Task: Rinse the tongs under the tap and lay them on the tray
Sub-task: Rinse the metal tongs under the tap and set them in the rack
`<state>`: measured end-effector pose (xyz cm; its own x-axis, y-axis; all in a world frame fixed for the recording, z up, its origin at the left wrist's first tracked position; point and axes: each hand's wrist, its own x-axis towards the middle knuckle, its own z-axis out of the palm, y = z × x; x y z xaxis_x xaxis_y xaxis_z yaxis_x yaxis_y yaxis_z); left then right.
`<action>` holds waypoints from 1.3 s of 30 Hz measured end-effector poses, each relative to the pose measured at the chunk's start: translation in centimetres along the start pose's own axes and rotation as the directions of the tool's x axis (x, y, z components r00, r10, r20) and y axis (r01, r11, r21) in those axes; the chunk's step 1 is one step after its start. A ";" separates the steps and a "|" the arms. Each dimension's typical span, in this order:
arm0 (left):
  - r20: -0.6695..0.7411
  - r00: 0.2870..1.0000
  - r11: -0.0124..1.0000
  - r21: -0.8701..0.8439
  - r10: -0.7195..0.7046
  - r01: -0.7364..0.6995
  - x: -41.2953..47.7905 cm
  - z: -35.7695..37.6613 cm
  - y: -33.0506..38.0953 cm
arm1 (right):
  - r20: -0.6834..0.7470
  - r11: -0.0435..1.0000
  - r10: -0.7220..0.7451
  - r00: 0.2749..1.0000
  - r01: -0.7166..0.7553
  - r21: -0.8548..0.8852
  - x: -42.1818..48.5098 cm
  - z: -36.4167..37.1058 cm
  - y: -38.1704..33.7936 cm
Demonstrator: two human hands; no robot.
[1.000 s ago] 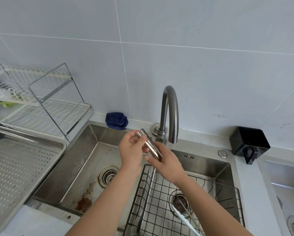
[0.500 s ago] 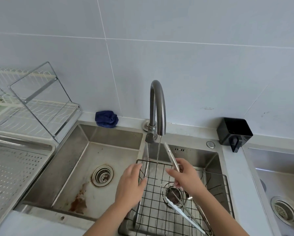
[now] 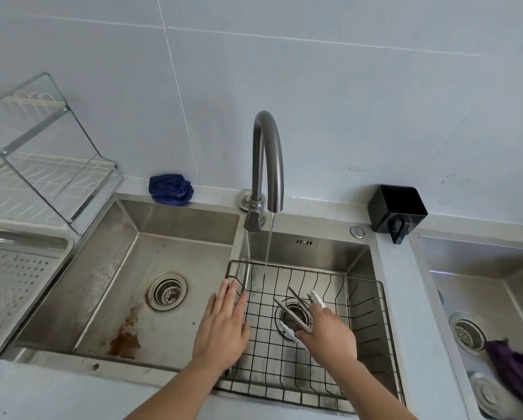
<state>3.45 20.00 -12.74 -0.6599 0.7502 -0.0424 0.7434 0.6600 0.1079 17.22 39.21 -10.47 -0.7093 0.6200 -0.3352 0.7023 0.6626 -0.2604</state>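
I saw the right hand [image 3: 327,331] gripping the tongs [image 3: 293,309] low in the wire basket [image 3: 302,266], over its drain, with white-tipped tongs [image 3: 318,298] right beside them. The left hand [image 3: 222,325] lay flat, fingers straight, on the basket's left rim. The tap [image 3: 268,153] ran, its stream landing beyond the tongs. A blue cloth [image 3: 171,189] sat behind the steel sink [image 3: 118,268], the tray [image 3: 18,280] far left, tiled wall behind.

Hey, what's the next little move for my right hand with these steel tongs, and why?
Probably lift the steel tongs up and left into the thin water stream. Your right hand holds them low in the black wire basket, right of the stream, so the water seems to miss them.
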 end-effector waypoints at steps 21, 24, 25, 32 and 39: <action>-0.009 1.000 1.000 0.024 -0.003 0.003 0.0 0.6 -0.1 | -0.233 0.903 -0.199 0.952 0.270 0.333 5.9 -4.5 -7.4; -0.022 1.000 1.000 0.025 0.000 0.001 0.1 0.9 -0.2 | -0.252 0.887 -0.189 0.949 0.276 0.370 8.6 -6.4 -9.9; -0.024 1.000 1.000 0.024 -0.001 0.002 0.1 1.0 -0.2 | -0.241 0.891 -0.192 0.951 0.272 0.363 9.3 -6.8 -10.6; -0.015 1.000 1.000 0.011 -0.012 0.012 0.2 1.1 -0.2 | -0.179 0.887 -0.231 0.956 0.283 0.366 12.7 -8.3 -13.5; 0.009 1.000 1.000 0.013 -0.004 0.004 0.1 0.8 -0.2 | -0.090 0.939 -0.149 0.985 0.170 0.300 14.5 -9.2 -14.3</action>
<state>3.33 19.95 -13.58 -0.6619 0.7478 -0.0516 0.7422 0.6635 0.0949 -3.69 42.56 -3.29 -0.8087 0.5495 -0.2100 0.5572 0.6011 -0.5729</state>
